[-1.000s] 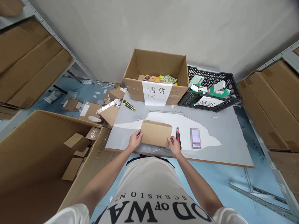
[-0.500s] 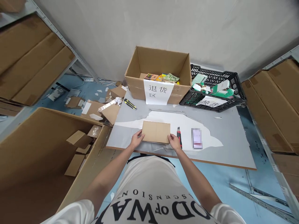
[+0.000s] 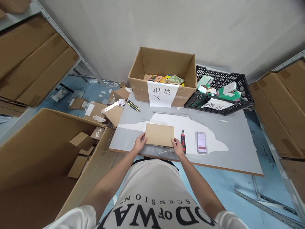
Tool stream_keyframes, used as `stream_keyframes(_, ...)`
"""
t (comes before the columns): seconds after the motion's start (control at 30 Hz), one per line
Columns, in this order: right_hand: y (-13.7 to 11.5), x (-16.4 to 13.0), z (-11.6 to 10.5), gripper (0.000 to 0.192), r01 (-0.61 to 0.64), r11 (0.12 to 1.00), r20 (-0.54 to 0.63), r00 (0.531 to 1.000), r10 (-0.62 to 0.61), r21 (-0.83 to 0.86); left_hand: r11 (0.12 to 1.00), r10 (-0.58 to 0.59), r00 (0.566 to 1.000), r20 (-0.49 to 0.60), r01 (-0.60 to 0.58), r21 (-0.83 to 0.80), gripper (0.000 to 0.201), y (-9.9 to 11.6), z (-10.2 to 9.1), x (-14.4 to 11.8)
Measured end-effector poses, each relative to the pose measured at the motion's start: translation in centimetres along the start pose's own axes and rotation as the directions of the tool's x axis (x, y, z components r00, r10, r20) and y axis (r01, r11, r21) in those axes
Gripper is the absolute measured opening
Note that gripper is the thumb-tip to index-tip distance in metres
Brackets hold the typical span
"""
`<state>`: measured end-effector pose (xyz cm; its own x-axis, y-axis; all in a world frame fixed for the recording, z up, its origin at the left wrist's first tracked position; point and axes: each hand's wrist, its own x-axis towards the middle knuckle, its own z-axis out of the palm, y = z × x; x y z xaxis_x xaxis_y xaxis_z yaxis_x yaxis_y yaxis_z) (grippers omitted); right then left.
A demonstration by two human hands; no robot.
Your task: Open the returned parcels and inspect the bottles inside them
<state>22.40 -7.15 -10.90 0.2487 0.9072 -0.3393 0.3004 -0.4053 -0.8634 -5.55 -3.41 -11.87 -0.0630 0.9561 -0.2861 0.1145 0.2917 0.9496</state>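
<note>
So I've got my left hand [image 3: 140, 143] and right hand [image 3: 178, 147] each pinching a near corner of this little cardboard box [image 3: 159, 135] at the table [image 3: 238, 140] edge, and honestly the red box cutter [image 3: 183, 142] just beside my right knuckles could get bumped off if I slide sideways.

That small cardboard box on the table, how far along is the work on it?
Done, seemingly: the small cardboard box lies flat on the table, and similar flat pieces sit in the big carton. In hand: the left hand and right hand grip its ends. Left: it is not among those pieces yet.
</note>
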Motion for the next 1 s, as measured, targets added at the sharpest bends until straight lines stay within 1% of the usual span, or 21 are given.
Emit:
stream_keyframes(0.13,2.0,-0.5,-0.4,0.051,-0.052,0.981,0.007,0.999,0.052,0.188,0.995,-0.072,0.997,-0.016,0.071,-0.064,0.049,-0.9,-0.8,-0.5)
stream_keyframes(0.2,3.2,-0.9,-0.8,0.053,-0.055,0.974,0.023,0.998,0.051,0.219,0.992,-0.093,0.996,0.003,0.093,-0.091,0.046,-1.8,-1.3,-1.0)
stream_keyframes(0.23,3.8,-1.1,-1.0,0.055,-0.049,0.977,0.039,0.998,0.042,0.210,0.992,-0.085,0.996,0.026,0.087,-0.091,0.049,-2.3,-1.5,-1.2)
stream_keyframes(0.3,4.6,-1.5,-1.1,0.062,-0.040,0.982,0.080,0.996,0.026,0.186,0.996,-0.052,0.995,0.085,0.058,-0.073,0.059,-3.2,-1.8,-1.5)
stream_keyframes(0.4,4.8,-1.8,-0.9,0.071,-0.044,0.982,0.144,0.989,0.018,0.183,0.997,-0.036,0.989,0.142,0.045,-0.062,0.076,-4.0,-1.7,-1.6)
stream_keyframes(0.47,4.6,-1.9,-0.3,0.074,-0.037,0.982,0.184,0.983,0.002,0.188,0.996,-0.040,0.987,0.153,0.051,-0.072,0.078,-4.1,-1.4,-1.6)
stream_keyframes(0.53,4.1,-1.9,0.3,0.072,-0.015,0.982,0.199,0.980,-0.023,0.187,0.995,-0.038,0.986,0.162,0.052,-0.086,0.076,-3.9,-1.0,-1.6)
stream_keyframes(0.63,3.2,-1.9,0.9,0.064,0.008,0.988,0.159,0.987,-0.032,0.151,0.994,-0.026,0.988,0.151,0.042,-0.102,0.072,-3.4,-0.4,-1.8)
stream_keyframes(0.7,2.6,-1.9,0.9,0.057,0.013,0.992,0.139,0.990,-0.030,0.123,0.995,-0.019,0.990,0.141,0.033,-0.098,0.071,-3.0,-0.3,-1.9)
stream_keyframes(0.77,1.9,-1.8,0.7,0.052,0.056,0.993,0.145,0.987,-0.071,0.104,0.997,-0.010,0.990,0.138,0.021,-0.079,0.069,-2.6,-0.3,-1.9)
stream_keyframes(0.87,0.5,-1.7,-0.2,0.048,0.168,0.985,0.147,0.974,-0.173,0.041,1.000,0.025,0.988,0.154,-0.022,-0.023,0.066,-1.6,-0.5,-2.1)
stream_keyframes(0.93,-0.6,-1.7,-0.7,0.046,0.207,0.978,0.145,0.969,-0.202,-0.021,0.998,0.051,0.985,0.166,-0.055,0.021,0.063,-0.3,-0.6,-2.2)
stream_keyframes(1.0,-1.8,-1.8,-1.2,0.044,0.210,0.976,0.149,0.969,-0.199,-0.062,0.994,0.067,0.988,0.142,-0.079,0.080,0.059,1.3,-0.7,-2.3)
